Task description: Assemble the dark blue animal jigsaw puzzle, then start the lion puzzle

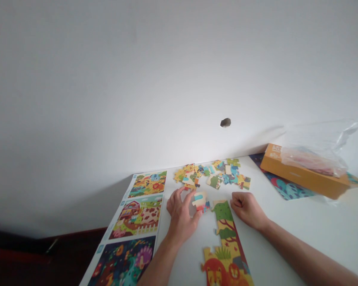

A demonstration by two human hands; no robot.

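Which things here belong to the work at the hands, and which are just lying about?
In use: left hand holding a jigsaw piece; right hand beside the part-built jigsaw strip; loose jigsaw pieces.
Lying about: printed picture sheets; orange box; plastic bag; patterned sheet under the box.

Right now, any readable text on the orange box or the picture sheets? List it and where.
No word, brand or number can be read. The orange box has a pale label at its corner, too small to read. The picture sheets have small blue tags along their edge, too blurred to read.
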